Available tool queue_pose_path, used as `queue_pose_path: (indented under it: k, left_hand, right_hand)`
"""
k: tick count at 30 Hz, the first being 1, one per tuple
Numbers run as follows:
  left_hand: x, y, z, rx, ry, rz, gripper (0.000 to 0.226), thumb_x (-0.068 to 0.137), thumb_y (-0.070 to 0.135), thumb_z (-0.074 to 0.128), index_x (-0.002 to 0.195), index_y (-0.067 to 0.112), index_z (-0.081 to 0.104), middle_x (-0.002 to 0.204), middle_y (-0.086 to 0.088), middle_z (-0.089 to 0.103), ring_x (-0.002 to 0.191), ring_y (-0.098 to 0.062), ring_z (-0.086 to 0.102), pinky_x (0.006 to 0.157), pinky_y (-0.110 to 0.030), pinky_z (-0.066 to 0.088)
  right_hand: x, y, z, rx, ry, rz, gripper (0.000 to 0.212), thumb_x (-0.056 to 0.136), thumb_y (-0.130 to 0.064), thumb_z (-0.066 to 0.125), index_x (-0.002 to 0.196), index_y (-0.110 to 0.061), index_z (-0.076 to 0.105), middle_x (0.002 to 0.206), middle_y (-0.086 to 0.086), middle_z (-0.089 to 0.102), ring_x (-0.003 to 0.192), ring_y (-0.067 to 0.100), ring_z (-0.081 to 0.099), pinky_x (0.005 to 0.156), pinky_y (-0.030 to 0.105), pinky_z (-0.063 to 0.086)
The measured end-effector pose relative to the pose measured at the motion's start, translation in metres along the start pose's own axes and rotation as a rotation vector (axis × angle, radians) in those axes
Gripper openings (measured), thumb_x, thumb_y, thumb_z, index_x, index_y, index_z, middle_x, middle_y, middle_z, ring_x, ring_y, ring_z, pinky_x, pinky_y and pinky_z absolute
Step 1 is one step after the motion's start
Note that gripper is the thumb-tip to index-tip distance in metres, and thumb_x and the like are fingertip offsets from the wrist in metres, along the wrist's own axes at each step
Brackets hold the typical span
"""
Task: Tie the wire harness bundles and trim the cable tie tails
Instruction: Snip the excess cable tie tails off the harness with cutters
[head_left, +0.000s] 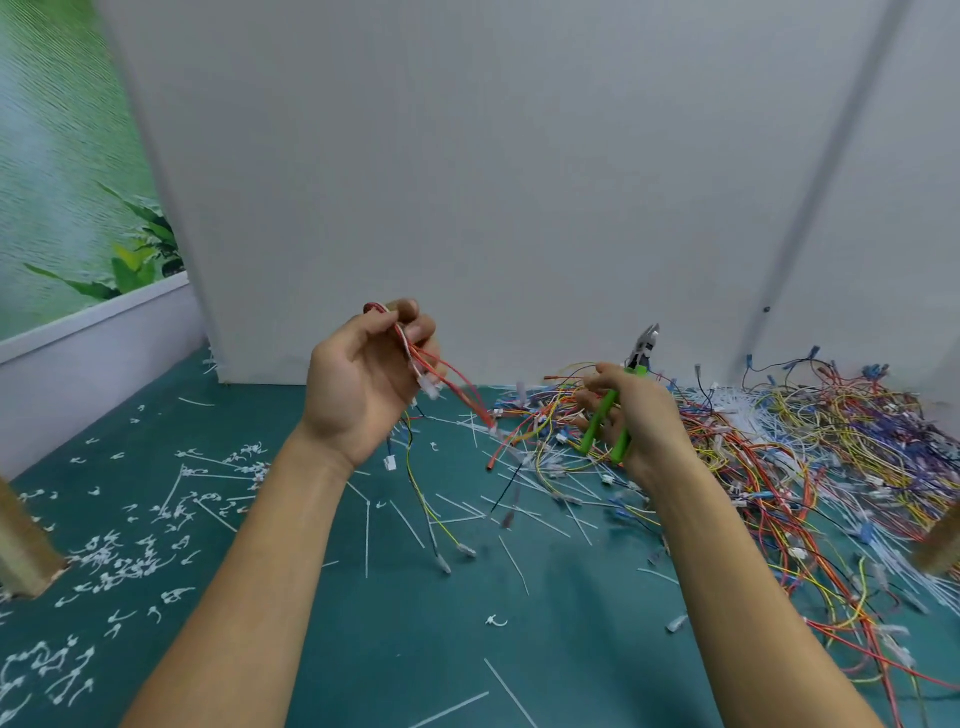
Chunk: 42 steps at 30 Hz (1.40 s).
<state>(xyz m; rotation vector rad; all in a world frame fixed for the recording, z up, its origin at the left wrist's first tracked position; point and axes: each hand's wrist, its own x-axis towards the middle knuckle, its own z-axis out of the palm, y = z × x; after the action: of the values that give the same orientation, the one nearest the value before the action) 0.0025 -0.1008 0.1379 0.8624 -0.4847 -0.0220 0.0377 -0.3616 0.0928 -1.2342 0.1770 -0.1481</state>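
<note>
Wire harness bundle (423, 364), mostly red leads with a white connector hanging blurred below the fingers, is held up off the desk (363, 649) in the left hand (363, 384). That grip is closed round the bundle near its upper end, thumb and fingers pinching the leads together. This probably keeps them gathered while the loose ends dangle free toward the desk. Whether a cable tie is already on this bundle is too blurred to tell.

The right hand (634, 415) is apart from the bundle, lower and to the right. Its grip is wrapped round the green handles of a pair of flush cutters (600, 423), with the nose pointing up and away. Holding the tool in the palm looks like a way to keep it ready for trimming. Whether the blades are open is not clear.

Behind and to the right, a tangled pile of loose coloured wires (805, 426) lies against the white partition (519, 182), within reach as stock. Straight white cable ties (367, 535) are scattered on the desk below the hands. Short curled tie offcuts (119, 561) litter the left side, apparently where trimmed tails drop.
</note>
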Motion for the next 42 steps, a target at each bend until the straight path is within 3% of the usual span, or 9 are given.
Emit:
queue_pose_path:
  k: [6, 9, 13, 20, 26, 32, 35, 38, 42]
  left_hand:
    - [-0.001, -0.01, 0.004, 0.242, -0.014, 0.041, 0.017, 0.091, 0.015, 0.044, 0.096, 0.006, 0.057, 0.072, -0.002, 0.047, 0.066, -0.018, 0.044, 0.062, -0.031, 0.038]
    - [-0.002, -0.016, 0.008, 0.324, -0.056, 0.044, 0.019, 0.09, 0.015, 0.046, 0.094, 0.006, 0.063, 0.073, -0.002, 0.051, 0.07, -0.019, 0.048, 0.065, -0.028, 0.044]
    - [-0.006, -0.028, 0.012, 0.516, -0.139, 0.015, 0.022, 0.094, 0.017, 0.045, 0.093, 0.014, 0.067, 0.076, 0.0, 0.054, 0.077, -0.017, 0.052, 0.076, -0.031, 0.046]
    - [-0.007, -0.035, 0.02, 0.759, -0.18, -0.055, 0.019, 0.094, 0.024, 0.042, 0.099, 0.016, 0.059, 0.075, 0.008, 0.053, 0.078, -0.017, 0.053, 0.079, -0.035, 0.046]
    - [-0.011, -0.038, 0.026, 0.776, -0.259, -0.066, 0.022, 0.101, 0.017, 0.037, 0.107, 0.014, 0.058, 0.074, 0.019, 0.06, 0.075, -0.003, 0.059, 0.074, -0.019, 0.049]
    - [-0.01, -0.037, 0.024, 0.85, -0.199, -0.067, 0.023, 0.107, 0.013, 0.042, 0.103, 0.023, 0.062, 0.077, 0.011, 0.06, 0.076, -0.009, 0.058, 0.075, -0.032, 0.051]
    - [-0.007, -0.04, 0.021, 0.9, -0.086, -0.058, 0.016, 0.104, 0.011, 0.052, 0.102, 0.021, 0.064, 0.078, 0.002, 0.065, 0.074, -0.013, 0.062, 0.077, -0.035, 0.055]
    - [-0.004, -0.042, 0.019, 0.851, -0.013, -0.033, 0.012, 0.101, 0.01, 0.058, 0.098, 0.018, 0.066, 0.077, 0.006, 0.07, 0.078, -0.012, 0.07, 0.077, -0.023, 0.058]
    - [-0.002, -0.047, 0.02, 0.774, -0.007, -0.01, 0.009, 0.1, 0.004, 0.059, 0.099, 0.011, 0.064, 0.089, -0.007, 0.068, 0.092, -0.032, 0.073, 0.088, -0.034, 0.06]
  right_hand:
    - [-0.015, -0.006, 0.014, 0.004, 0.068, -0.26, 0.012, 0.097, -0.005, 0.065, 0.103, -0.015, 0.06, 0.095, 0.009, 0.068, 0.083, 0.019, 0.071, 0.072, 0.035, 0.058]
    - [-0.033, -0.013, 0.026, 0.14, -0.167, -0.312, 0.025, 0.084, -0.013, 0.079, 0.099, -0.014, 0.06, 0.094, 0.013, 0.071, 0.082, 0.022, 0.07, 0.074, 0.036, 0.059]
    - [-0.054, -0.008, 0.044, 0.0, -0.411, -0.264, 0.025, 0.082, -0.019, 0.085, 0.097, -0.014, 0.065, 0.096, 0.01, 0.077, 0.081, 0.019, 0.073, 0.076, 0.038, 0.062]
    - [-0.054, -0.003, 0.048, 0.071, -0.328, -0.258, 0.012, 0.093, 0.0, 0.07, 0.095, -0.01, 0.064, 0.081, 0.004, 0.069, 0.08, 0.023, 0.07, 0.08, 0.046, 0.063]
    - [-0.049, 0.001, 0.047, -0.144, -0.3, -0.225, 0.013, 0.092, -0.007, 0.077, 0.1, -0.01, 0.067, 0.089, 0.004, 0.074, 0.089, 0.027, 0.073, 0.085, 0.048, 0.063]
    - [-0.049, -0.001, 0.041, -0.26, -0.311, -0.328, 0.01, 0.097, -0.003, 0.069, 0.102, -0.009, 0.064, 0.088, 0.005, 0.068, 0.085, 0.022, 0.07, 0.087, 0.049, 0.063]
    - [-0.05, -0.002, 0.041, -0.499, -0.24, -0.474, 0.006, 0.1, -0.005, 0.064, 0.103, -0.01, 0.063, 0.084, 0.004, 0.065, 0.077, 0.014, 0.064, 0.082, 0.043, 0.06]
    - [-0.049, -0.003, 0.042, -0.567, -0.192, -0.548, 0.005, 0.101, -0.006, 0.062, 0.102, -0.011, 0.061, 0.085, 0.005, 0.064, 0.076, 0.013, 0.061, 0.074, 0.031, 0.055]
    - [-0.048, -0.005, 0.039, -0.581, -0.161, -0.58, 0.007, 0.101, -0.005, 0.061, 0.099, -0.012, 0.059, 0.081, -0.001, 0.059, 0.069, 0.005, 0.054, 0.066, 0.015, 0.047]
